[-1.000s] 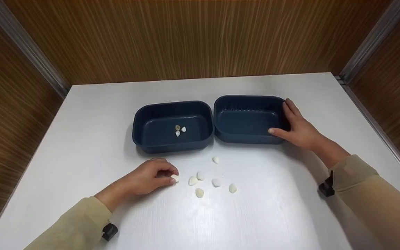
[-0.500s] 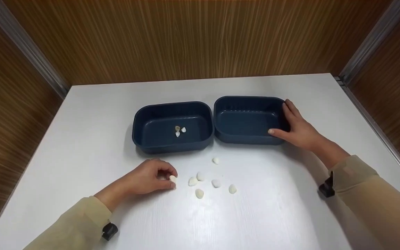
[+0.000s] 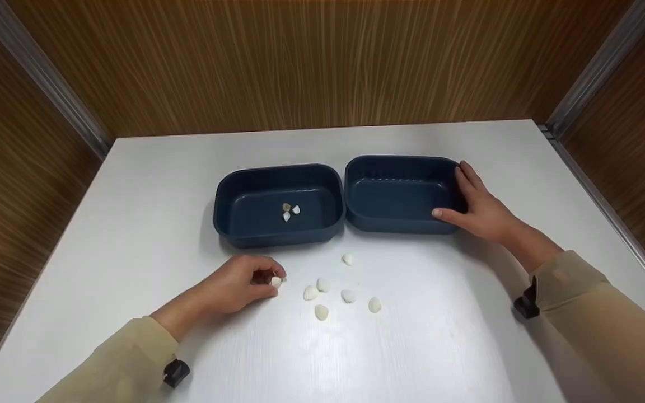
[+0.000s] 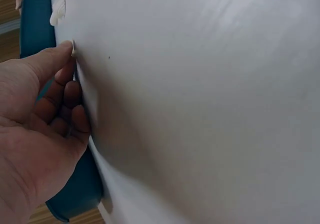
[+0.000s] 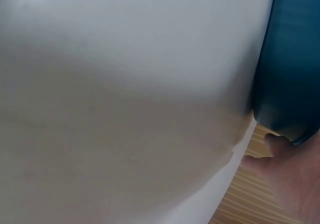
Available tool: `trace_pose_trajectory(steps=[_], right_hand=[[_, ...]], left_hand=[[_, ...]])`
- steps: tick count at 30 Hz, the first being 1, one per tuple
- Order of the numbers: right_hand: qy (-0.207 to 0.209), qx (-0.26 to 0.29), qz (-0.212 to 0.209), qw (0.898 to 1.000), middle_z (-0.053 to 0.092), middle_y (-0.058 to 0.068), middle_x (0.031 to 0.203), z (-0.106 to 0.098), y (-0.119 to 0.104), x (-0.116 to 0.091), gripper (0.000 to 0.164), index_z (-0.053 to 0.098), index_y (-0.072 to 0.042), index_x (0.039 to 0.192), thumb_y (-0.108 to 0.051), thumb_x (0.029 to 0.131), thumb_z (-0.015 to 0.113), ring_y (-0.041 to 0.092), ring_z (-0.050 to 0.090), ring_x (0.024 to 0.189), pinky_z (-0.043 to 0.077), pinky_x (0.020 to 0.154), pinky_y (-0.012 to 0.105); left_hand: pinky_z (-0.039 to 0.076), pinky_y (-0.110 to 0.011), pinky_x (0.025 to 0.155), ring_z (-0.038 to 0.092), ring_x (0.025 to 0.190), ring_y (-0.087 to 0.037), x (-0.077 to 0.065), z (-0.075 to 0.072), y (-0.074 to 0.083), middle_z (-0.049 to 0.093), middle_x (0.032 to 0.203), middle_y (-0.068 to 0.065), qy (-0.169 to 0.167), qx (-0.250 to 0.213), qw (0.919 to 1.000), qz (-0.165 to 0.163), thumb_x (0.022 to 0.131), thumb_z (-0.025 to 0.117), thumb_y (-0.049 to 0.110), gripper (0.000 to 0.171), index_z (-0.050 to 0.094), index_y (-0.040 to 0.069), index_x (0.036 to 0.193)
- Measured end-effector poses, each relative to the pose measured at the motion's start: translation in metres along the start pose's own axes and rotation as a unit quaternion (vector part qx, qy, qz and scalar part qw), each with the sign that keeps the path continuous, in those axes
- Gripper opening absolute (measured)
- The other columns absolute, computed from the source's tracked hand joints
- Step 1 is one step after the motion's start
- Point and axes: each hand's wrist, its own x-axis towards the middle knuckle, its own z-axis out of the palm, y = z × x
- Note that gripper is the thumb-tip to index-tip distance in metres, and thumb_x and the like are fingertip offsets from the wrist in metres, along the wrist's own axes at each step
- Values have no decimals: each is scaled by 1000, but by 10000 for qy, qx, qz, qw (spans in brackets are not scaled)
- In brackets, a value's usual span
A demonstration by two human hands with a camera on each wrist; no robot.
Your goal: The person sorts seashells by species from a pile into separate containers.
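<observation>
Between thumb and fingertips, my left hand (image 3: 232, 286) pinches a small whitish seashell (image 3: 276, 282), low over the white table in the head view. In the left wrist view only a thin edge of this seashell (image 4: 74, 50) shows at the fingertips. Several pale seashells (image 3: 311, 293) lie loose to the right of that hand. My right hand (image 3: 487, 215) rests against the right end of a dark blue box (image 3: 395, 225), thumb at its front rim and straight fingers along its end. No shells show in that box.
A second dark blue box (image 3: 277, 242) stands beside the first on its left, with 3 small shells (image 3: 286, 216) on its floor, one of them brownish. Wood-grain panels (image 3: 322, 67) enclose the table (image 3: 412, 358) at the back and sides.
The seashell has turned in my left fingertips, and that hand has drawn slightly left. My right hand has stayed on the box; the loose shells lie where they were.
</observation>
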Motion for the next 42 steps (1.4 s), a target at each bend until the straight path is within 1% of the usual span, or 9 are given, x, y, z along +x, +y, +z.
trace_pose_trajectory(steps=[3,7,11,17,24,31,34,38,42], right_hand=[[3,10,4,10000,-16,8,177,0,0,-1,112,-5,-8,169,-59,100,66,42,2,161,18,123,68],[16,-17,26,10000,-16,8,177,-1,-1,-1,112,-4,-8,170,-60,100,66,42,2,161,17,123,69],[8,-36,31,10000,-16,7,177,-1,0,0,112,-5,-8,170,-60,100,65,43,2,161,17,123,69],[6,-42,28,10000,-16,8,177,0,0,0,112,-5,-8,169,-60,100,65,43,2,161,17,124,68],[43,-2,25,10000,-16,8,177,-1,0,-1,112,-4,-8,169,-60,100,66,42,1,161,16,124,68],[21,42,16,10000,-16,7,177,2,0,0,111,-5,-10,170,-60,100,65,43,3,161,18,123,69],[21,71,-10,10000,-16,7,177,2,-1,-1,111,-5,-10,170,-60,100,65,43,2,161,18,123,69],[44,84,10,10000,-16,6,177,3,0,-1,111,-4,-10,170,-61,100,65,41,2,162,17,124,68],[79,71,29,9999,-15,5,177,2,1,0,112,-3,-10,170,-63,99,65,41,3,162,17,124,68]], left_hand=[[51,-29,84,60,92,-16,0,-4,6,66,97,4,73,10,10000,-30,95,76,5,26,76,8,121],[52,-30,81,60,94,-17,3,-13,22,69,102,2,222,49,9997,22,97,73,5,29,76,6,127],[52,-31,80,61,93,-17,10,-23,43,71,103,2,367,7,9991,222,99,74,7,25,77,10,123],[57,-32,85,65,95,-16,27,-36,73,73,106,2,543,-267,9966,557,96,79,6,22,76,13,117],[57,-35,90,68,95,-14,59,-39,93,74,103,2,817,-292,9919,928,92,85,9,20,74,10,110],[57,-45,93,69,101,-25,96,-34,99,73,106,-3,1135,-242,9870,1113,92,85,8,21,75,7,110],[57,-43,92,67,101,-27,112,-32,101,71,106,-5,1151,-186,9874,1070,93,84,10,20,74,7,110],[55,-35,91,63,101,-22,132,-26,104,68,107,-4,1055,-92,9902,912,95,83,15,20,74,9,112],[52,-31,93,63,109,-27,154,-18,105,67,115,-5,926,-61,9924,809,97,81,18,23,75,10,117]])
